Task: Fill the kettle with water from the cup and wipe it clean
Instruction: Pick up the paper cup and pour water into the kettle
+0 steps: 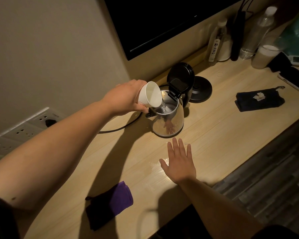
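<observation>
A steel kettle [169,124] stands on the wooden table [223,135] with its black lid [180,77] flipped up. My left hand [126,97] grips a white paper cup [149,94], tilted over the kettle's mouth; a thin stream of water runs from the cup into the kettle. My right hand [179,161] lies flat on the table in front of the kettle, fingers spread, holding nothing. A purple cloth [110,202] lies near the table's front edge, to the left of my right arm.
The kettle's black base [201,89] sits behind it, its cord [121,128] running left to a wall socket [48,121]. A dark folded cloth [259,101] lies to the right. Bottles [217,42] and jars stand at the back right under a screen [162,19]. Water drops glisten beside my right hand.
</observation>
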Action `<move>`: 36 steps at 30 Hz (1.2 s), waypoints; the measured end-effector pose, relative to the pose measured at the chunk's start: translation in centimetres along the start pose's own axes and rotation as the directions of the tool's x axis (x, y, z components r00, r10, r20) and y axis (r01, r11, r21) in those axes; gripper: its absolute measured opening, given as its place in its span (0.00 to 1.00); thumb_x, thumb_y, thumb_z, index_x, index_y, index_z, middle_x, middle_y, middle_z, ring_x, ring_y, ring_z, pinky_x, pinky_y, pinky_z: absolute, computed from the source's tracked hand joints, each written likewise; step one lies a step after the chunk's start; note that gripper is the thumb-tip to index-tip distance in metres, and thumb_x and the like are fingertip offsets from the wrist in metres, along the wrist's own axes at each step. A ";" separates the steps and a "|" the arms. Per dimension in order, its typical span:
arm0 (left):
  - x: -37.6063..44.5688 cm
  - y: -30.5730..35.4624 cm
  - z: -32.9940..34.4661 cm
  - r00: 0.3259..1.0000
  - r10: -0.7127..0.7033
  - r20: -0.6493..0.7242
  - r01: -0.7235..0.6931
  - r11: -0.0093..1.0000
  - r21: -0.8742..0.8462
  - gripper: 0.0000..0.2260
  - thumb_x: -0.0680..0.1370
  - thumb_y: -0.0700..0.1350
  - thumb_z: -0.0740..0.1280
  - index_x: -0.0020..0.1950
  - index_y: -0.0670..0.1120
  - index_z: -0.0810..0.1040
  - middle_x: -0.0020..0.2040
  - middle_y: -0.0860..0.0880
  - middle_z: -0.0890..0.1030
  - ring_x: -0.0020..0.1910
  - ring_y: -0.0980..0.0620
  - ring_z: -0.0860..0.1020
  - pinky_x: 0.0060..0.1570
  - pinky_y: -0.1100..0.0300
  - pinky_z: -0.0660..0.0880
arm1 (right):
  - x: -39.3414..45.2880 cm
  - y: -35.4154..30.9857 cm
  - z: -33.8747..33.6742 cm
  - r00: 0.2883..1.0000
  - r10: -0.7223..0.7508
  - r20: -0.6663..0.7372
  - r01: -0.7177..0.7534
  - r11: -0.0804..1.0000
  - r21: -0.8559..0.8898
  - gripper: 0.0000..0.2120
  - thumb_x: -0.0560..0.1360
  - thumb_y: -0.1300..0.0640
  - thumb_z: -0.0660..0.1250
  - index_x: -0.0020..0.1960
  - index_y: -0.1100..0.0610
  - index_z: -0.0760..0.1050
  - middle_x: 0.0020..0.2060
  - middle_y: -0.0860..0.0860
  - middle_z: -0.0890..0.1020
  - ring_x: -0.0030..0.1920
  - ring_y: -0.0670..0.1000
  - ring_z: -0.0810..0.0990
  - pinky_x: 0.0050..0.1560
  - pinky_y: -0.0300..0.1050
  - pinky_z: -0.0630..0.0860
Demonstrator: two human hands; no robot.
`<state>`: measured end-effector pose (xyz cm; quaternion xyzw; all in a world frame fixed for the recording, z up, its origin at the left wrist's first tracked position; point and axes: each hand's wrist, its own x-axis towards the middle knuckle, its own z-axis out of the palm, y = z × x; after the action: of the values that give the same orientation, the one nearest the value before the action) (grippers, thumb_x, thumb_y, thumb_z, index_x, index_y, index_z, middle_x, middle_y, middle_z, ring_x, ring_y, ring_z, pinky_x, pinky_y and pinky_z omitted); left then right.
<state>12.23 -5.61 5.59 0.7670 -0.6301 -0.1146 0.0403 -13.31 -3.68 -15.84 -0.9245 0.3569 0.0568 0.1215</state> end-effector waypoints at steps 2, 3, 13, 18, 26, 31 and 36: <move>0.0 0.1 -0.1 1.000 0.002 -0.002 -0.002 1.000 0.014 0.39 0.65 0.60 0.77 0.71 0.51 0.66 0.65 0.48 0.75 0.61 0.46 0.73 0.58 0.50 0.71 | 0.0 0.0 0.0 1.000 -0.002 0.009 0.002 1.000 -0.002 0.38 0.79 0.34 0.43 0.79 0.58 0.53 0.79 0.59 0.51 0.79 0.60 0.44 0.74 0.63 0.37; 0.0 0.1 -0.1 1.000 0.003 -0.002 -0.003 1.000 0.016 0.39 0.65 0.60 0.77 0.71 0.51 0.66 0.65 0.48 0.75 0.61 0.46 0.73 0.58 0.50 0.70 | 0.0 0.0 -0.1 1.000 -0.005 0.017 0.005 1.000 0.000 0.38 0.79 0.34 0.43 0.80 0.58 0.51 0.79 0.58 0.50 0.79 0.60 0.43 0.75 0.63 0.36; 0.2 0.2 -0.4 1.000 0.028 0.013 -0.029 0.997 0.071 0.39 0.65 0.63 0.75 0.71 0.51 0.66 0.65 0.48 0.75 0.61 0.45 0.73 0.59 0.48 0.68 | 0.0 0.1 0.1 1.000 -0.006 0.006 0.006 1.000 0.016 0.38 0.78 0.34 0.42 0.79 0.58 0.53 0.79 0.59 0.52 0.79 0.60 0.44 0.76 0.64 0.41; 0.2 0.5 -0.7 0.999 0.034 0.026 -0.037 0.994 0.105 0.39 0.66 0.63 0.75 0.71 0.51 0.66 0.63 0.47 0.75 0.60 0.45 0.73 0.58 0.49 0.65 | 0.0 0.0 0.1 1.000 0.002 -0.007 -0.002 1.000 0.013 0.38 0.78 0.35 0.44 0.79 0.58 0.55 0.79 0.59 0.54 0.79 0.60 0.46 0.75 0.64 0.41; 0.3 0.8 -0.8 0.999 0.042 0.027 -0.045 0.990 0.133 0.39 0.66 0.64 0.74 0.71 0.50 0.66 0.62 0.47 0.76 0.60 0.44 0.74 0.58 0.49 0.66 | 0.1 -0.1 0.3 1.000 0.003 -0.011 -0.003 1.000 0.001 0.37 0.78 0.35 0.47 0.77 0.60 0.62 0.77 0.60 0.61 0.78 0.62 0.54 0.75 0.65 0.45; 0.2 0.9 -0.9 0.998 0.050 0.025 -0.054 0.988 0.143 0.39 0.66 0.64 0.74 0.71 0.51 0.66 0.62 0.47 0.76 0.60 0.45 0.73 0.57 0.50 0.65 | 0.0 0.0 0.3 1.000 0.006 -0.007 -0.006 1.000 -0.009 0.37 0.78 0.35 0.47 0.77 0.60 0.61 0.77 0.60 0.60 0.78 0.62 0.53 0.75 0.65 0.45; 0.2 0.9 -0.9 0.998 0.058 0.023 -0.061 0.986 0.156 0.38 0.66 0.66 0.73 0.71 0.51 0.66 0.61 0.47 0.75 0.59 0.45 0.73 0.56 0.50 0.65 | 0.0 0.1 0.4 1.000 0.006 -0.013 -0.006 1.000 0.000 0.37 0.78 0.35 0.48 0.76 0.60 0.64 0.76 0.61 0.63 0.78 0.62 0.56 0.75 0.65 0.48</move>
<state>11.62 -6.09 6.62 0.7474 -0.6602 -0.0707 -0.0225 -13.36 -3.62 -16.19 -0.9238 0.3603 0.0511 0.1189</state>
